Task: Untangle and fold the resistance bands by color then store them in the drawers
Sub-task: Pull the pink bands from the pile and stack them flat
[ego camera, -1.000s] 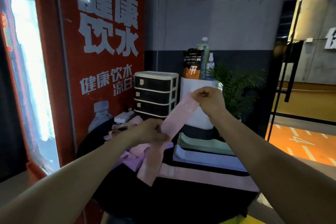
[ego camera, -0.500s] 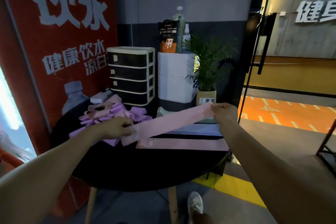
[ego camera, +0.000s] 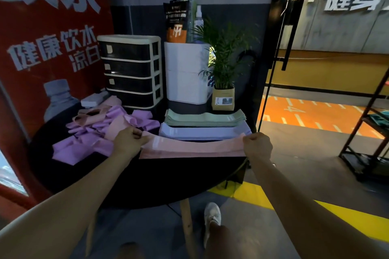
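My left grip [ego camera: 128, 140] and right grip [ego camera: 257, 145] each pinch one end of a flat pink band [ego camera: 195, 147], soft matte fabric stretched flat between them over the round black tabletop [ego camera: 147, 178]. My arms reach forward, fists curled, knuckles up. Just beyond the band lie a folded lavender stack [ego camera: 202, 132] and, past it, a folded green stack [ego camera: 205, 119]. Left of my left grip sits a crumpled heap of purple and pink bands [ego camera: 94, 130]. Farthest back stands a boxy cream-framed drawer unit [ego camera: 131, 70], its four dark drawers closed.
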Tool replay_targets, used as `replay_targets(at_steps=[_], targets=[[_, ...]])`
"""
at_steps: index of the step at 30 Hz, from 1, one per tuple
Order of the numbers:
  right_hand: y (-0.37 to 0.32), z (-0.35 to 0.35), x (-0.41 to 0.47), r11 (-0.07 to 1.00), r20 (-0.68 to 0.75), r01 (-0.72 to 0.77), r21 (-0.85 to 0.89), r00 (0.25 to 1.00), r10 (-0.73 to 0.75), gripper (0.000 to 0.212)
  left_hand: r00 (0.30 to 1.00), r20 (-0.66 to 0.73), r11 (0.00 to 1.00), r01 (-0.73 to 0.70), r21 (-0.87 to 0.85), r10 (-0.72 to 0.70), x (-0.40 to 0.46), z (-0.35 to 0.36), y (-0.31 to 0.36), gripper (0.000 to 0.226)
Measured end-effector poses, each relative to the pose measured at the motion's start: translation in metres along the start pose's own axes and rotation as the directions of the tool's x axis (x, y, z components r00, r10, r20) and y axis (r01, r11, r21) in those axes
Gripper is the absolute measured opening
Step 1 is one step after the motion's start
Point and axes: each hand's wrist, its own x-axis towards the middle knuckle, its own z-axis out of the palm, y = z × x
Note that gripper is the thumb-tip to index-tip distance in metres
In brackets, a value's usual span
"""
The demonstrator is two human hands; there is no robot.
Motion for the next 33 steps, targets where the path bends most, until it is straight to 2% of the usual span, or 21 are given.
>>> replay_targets(at_steps=[7,14,16,19,23,27,33], targets=[[0.016,0.012,0.001,0.992,-0.071,0.048,-0.114,0.996,-0.057,0.016,0.998,0.008,0.993,-0.065,0.102,0.064,-0.011,0.016,-0.012,0.023],[0.031,0.020,-0.002,0.978,-0.079,0.068,-0.195,0.993,-0.084,0.017,0.997,-0.006,0.996,-0.077,0.051,0.077,-0.011,0.023,-0.027,0.021],[0.027,0.020,-0.006,0.966,-0.110,0.103,-0.236,0.985,-0.132,0.023,0.997,-0.013,0.996,-0.078,0.039,0.079,-0.011,0.024,-0.030,0.020],[0.015,0.026,-0.015,0.924,-0.121,0.238,-0.299,0.951,-0.284,0.030,0.996,-0.016,0.996,-0.083,0.026,0.083,-0.012,0.025,-0.032,0.018],[-0.001,0.047,-0.034,0.840,0.141,0.462,-0.284,0.887,-0.440,0.029,0.996,-0.015,0.995,-0.090,0.038,0.091,-0.012,0.026,-0.032,0.018],[0.000,0.062,-0.046,0.762,0.396,0.595,-0.253,0.783,-0.480,0.033,0.996,-0.025,0.996,-0.086,0.018,0.086,-0.012,0.026,-0.033,0.015],[0.006,0.062,-0.045,0.705,0.489,0.669,-0.237,0.709,-0.508,0.040,0.997,-0.028,0.997,-0.078,-0.007,0.078,-0.014,0.026,-0.034,0.016]])
